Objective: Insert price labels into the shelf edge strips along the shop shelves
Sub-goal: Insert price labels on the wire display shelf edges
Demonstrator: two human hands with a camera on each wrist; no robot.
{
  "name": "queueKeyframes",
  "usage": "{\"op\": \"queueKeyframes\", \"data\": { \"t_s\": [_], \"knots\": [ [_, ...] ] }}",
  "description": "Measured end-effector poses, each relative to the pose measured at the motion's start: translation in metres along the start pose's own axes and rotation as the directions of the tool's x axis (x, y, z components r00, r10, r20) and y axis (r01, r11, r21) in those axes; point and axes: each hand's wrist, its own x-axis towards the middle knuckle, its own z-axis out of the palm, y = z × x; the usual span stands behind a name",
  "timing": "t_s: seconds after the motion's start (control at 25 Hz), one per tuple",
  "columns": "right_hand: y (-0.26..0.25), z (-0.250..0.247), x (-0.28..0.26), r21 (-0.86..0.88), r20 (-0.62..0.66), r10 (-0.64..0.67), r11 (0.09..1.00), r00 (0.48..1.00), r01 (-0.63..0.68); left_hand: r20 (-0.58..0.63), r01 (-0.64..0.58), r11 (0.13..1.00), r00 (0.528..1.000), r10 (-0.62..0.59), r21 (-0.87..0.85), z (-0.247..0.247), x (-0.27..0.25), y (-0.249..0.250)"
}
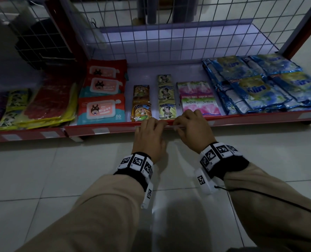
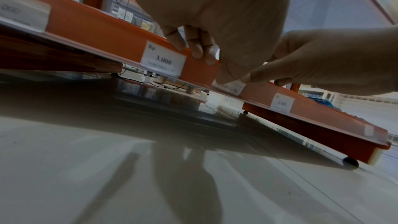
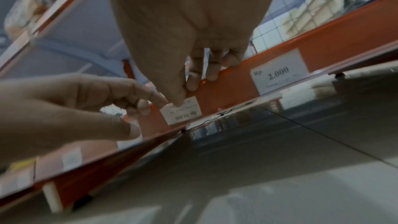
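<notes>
The red shelf edge strip [image 1: 242, 120] fronts the lowest shelf, with both hands on it. A small white price label [image 3: 183, 111] reading 11.000 sits upside down in the strip [image 3: 232, 88]. My right hand [image 1: 183, 122] pinches the label, thumb [image 3: 177, 98] on its face and fingers hooked over the strip's top lip. My left hand [image 1: 151, 124] grips the strip [image 2: 103, 30] just left of it, fingers [image 2: 196, 47] over the top and thumb beside the label [image 2: 233, 86]. In the head view only a sliver of the label [image 1: 174, 126] shows between the hands.
Seated labels read 3.000 [image 2: 163, 60] on the left and 2.000 [image 3: 280, 72] on the right. The shelf carries wipes packs [image 1: 102, 108], drink sachets [image 1: 142, 110], pink sachets [image 1: 200, 104] and blue packs [image 1: 256, 88]. A wire grid [image 1: 169, 33] backs it; tiled floor [image 1: 60, 170] lies below.
</notes>
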Motion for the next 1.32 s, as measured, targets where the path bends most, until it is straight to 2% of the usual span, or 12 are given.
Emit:
{"op": "queueKeyframes", "data": {
  "t_s": [0.08, 0.16, 0.28, 0.4, 0.52, 0.6, 0.64, 0.76, 0.84, 1.16, 1.24, 1.32],
  "knots": [
    [0.004, -0.003, 0.003, 0.197, -0.042, 0.075, 0.978, 0.996, -0.065, -0.035, 0.029, 0.995, 0.999, -0.033, -0.094, -0.001, 0.003, 0.0],
    [0.006, -0.006, 0.004, 0.423, -0.06, 0.193, 0.894, 0.979, -0.15, -0.054, 0.047, 0.984, 0.997, -0.057, -0.17, -0.002, 0.006, -0.002],
    [-0.001, -0.009, 0.004, 0.775, 0.046, 0.373, 0.572, 0.927, -0.269, -0.076, 0.051, 0.962, 0.994, -0.074, -0.269, -0.001, 0.008, -0.004],
    [-0.012, -0.009, 0.0, 0.922, 0.198, 0.395, 0.236, 0.897, -0.307, -0.091, 0.05, 0.934, 0.992, -0.087, -0.354, -0.003, 0.009, -0.002],
    [-0.019, -0.008, -0.003, 0.933, 0.275, 0.347, 0.127, 0.897, -0.335, -0.082, 0.053, 0.924, 0.992, -0.091, -0.379, -0.004, 0.01, -0.003],
    [-0.023, -0.006, -0.003, 0.924, 0.295, 0.323, 0.145, 0.899, -0.355, -0.077, 0.065, 0.927, 0.992, -0.1, -0.368, -0.004, 0.011, -0.004],
    [-0.025, -0.005, -0.002, 0.91, 0.285, 0.321, 0.204, 0.903, -0.36, -0.073, 0.07, 0.932, 0.992, -0.103, -0.357, -0.004, 0.011, -0.004],
    [-0.021, -0.006, 0.002, 0.788, 0.126, 0.313, 0.545, 0.941, -0.287, -0.052, 0.08, 0.949, 0.994, -0.1, -0.306, -0.005, 0.011, -0.004],
    [-0.015, -0.01, 0.006, 0.704, 0.043, 0.247, 0.68, 0.968, -0.205, -0.044, 0.071, 0.958, 0.995, -0.087, -0.279, -0.005, 0.011, -0.004],
    [0.0, -0.017, 0.007, 0.639, -0.015, 0.224, 0.752, 0.975, -0.163, -0.021, 0.064, 0.965, 0.997, -0.072, -0.254, -0.009, 0.013, -0.006],
    [0.001, -0.025, 0.009, 0.531, -0.078, 0.106, 0.846, 0.991, -0.049, -0.014, 0.048, 0.973, 0.999, -0.053, -0.227, -0.01, 0.013, -0.006],
    [-0.002, -0.032, 0.014, 0.347, -0.012, -0.109, 0.932, 0.994, 0.106, -0.007, 0.033, 0.979, 0.999, -0.035, -0.2, -0.012, 0.013, -0.007]
  ]
}}
